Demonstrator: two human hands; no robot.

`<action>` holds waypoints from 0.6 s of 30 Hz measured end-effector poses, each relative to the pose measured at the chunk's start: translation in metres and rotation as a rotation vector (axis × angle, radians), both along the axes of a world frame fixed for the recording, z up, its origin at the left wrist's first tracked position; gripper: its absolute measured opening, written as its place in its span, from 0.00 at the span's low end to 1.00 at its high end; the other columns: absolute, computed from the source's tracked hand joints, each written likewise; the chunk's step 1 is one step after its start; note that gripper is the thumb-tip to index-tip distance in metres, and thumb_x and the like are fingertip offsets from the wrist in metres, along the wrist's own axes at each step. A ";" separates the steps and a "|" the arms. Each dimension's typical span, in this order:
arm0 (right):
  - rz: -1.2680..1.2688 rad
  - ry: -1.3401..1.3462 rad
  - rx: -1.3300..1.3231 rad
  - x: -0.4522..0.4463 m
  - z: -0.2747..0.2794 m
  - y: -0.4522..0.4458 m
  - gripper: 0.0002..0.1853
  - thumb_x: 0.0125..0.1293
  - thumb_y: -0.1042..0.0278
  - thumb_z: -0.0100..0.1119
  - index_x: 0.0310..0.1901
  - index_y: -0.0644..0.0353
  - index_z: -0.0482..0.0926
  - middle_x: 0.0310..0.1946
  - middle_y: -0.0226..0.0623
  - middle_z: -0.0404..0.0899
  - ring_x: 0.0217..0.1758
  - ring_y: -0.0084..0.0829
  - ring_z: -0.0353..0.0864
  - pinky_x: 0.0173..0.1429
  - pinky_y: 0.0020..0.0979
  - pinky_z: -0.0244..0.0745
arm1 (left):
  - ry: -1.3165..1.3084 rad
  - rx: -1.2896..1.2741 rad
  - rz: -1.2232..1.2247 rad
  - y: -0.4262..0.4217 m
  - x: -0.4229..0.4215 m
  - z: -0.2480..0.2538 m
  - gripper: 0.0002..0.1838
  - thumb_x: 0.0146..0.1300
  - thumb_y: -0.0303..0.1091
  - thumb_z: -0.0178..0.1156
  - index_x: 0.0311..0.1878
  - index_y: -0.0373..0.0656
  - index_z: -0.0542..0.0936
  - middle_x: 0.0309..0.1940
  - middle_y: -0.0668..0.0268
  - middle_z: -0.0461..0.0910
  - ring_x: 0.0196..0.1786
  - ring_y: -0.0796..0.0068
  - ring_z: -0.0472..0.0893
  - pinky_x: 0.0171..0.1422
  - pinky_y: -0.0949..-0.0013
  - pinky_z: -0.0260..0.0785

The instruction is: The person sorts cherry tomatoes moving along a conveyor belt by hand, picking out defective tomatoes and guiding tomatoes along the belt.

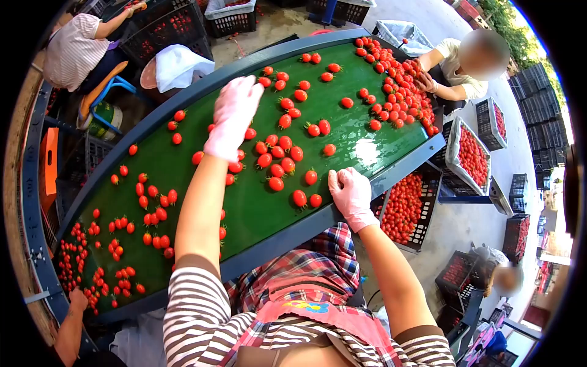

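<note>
The left hand, thinly gloved, reaches over the green belt at upper centre, forearm rising from the lower frame; its fingers are bent and close together, their exact opening and any hold indeterminable. The right hand, similarly gloved, lies at the belt's near rim, fingers curled (their undersides are hidden, so whether they grip anything cannot be told). Right of centre, a black crate beneath the belt's edge contains red tomatoes; farther right, a lined crate contains more. Loose tomatoes are scattered across the belt, one just beside the left fingertips, others near the wrist, and two left of the right fingers, apart from them.
</note>
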State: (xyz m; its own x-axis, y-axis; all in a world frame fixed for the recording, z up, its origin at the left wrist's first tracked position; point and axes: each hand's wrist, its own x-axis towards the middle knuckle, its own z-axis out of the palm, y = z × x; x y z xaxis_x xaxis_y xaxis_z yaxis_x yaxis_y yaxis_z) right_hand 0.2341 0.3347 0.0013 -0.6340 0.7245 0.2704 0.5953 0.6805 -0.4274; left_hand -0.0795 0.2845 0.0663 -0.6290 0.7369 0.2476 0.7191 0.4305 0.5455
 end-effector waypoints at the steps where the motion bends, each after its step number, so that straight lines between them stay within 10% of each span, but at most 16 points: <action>1: 0.005 0.006 0.014 -0.004 -0.003 -0.002 0.17 0.66 0.59 0.65 0.21 0.55 0.75 0.23 0.39 0.75 0.28 0.46 0.79 0.35 0.47 0.74 | -0.008 -0.016 -0.082 0.030 -0.013 -0.017 0.26 0.71 0.51 0.56 0.63 0.41 0.79 0.64 0.54 0.79 0.68 0.54 0.75 0.72 0.57 0.67; 8: 0.022 0.031 -0.041 -0.018 -0.005 -0.003 0.19 0.66 0.59 0.65 0.20 0.54 0.72 0.22 0.37 0.73 0.29 0.44 0.78 0.36 0.45 0.72 | 0.041 -0.192 -0.218 0.148 -0.038 -0.076 0.11 0.63 0.37 0.63 0.46 0.46 0.81 0.44 0.55 0.85 0.51 0.48 0.83 0.53 0.50 0.78; 9: 0.011 0.032 -0.053 -0.018 -0.005 -0.001 0.19 0.66 0.59 0.65 0.20 0.54 0.72 0.22 0.37 0.73 0.29 0.44 0.78 0.36 0.45 0.72 | 0.096 -0.188 -0.198 0.149 -0.030 -0.072 0.08 0.70 0.34 0.55 0.43 0.49 0.83 0.42 0.57 0.87 0.45 0.60 0.87 0.44 0.56 0.80; 13: 0.019 0.045 -0.026 -0.011 -0.006 0.007 0.18 0.66 0.60 0.65 0.21 0.54 0.72 0.22 0.35 0.73 0.30 0.41 0.78 0.38 0.43 0.71 | 0.196 -0.181 -0.257 0.145 -0.016 -0.082 0.18 0.64 0.29 0.55 0.57 0.52 0.81 0.46 0.54 0.85 0.53 0.45 0.82 0.59 0.49 0.77; 18: 0.035 0.090 -0.006 -0.003 -0.015 0.012 0.18 0.66 0.60 0.65 0.21 0.55 0.72 0.22 0.36 0.73 0.29 0.43 0.78 0.36 0.45 0.71 | 0.103 0.208 -0.292 0.132 0.054 -0.064 0.09 0.58 0.34 0.62 0.39 0.49 0.89 0.41 0.54 0.84 0.48 0.51 0.83 0.57 0.54 0.78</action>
State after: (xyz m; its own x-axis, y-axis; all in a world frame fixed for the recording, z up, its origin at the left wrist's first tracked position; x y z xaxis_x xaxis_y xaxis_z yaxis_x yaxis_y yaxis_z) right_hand 0.2314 0.3467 -0.0138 -0.6325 0.7042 0.3225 0.5303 0.6972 -0.4823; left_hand -0.0251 0.4169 0.0026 -0.3639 0.8089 0.4618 0.8509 0.0869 0.5181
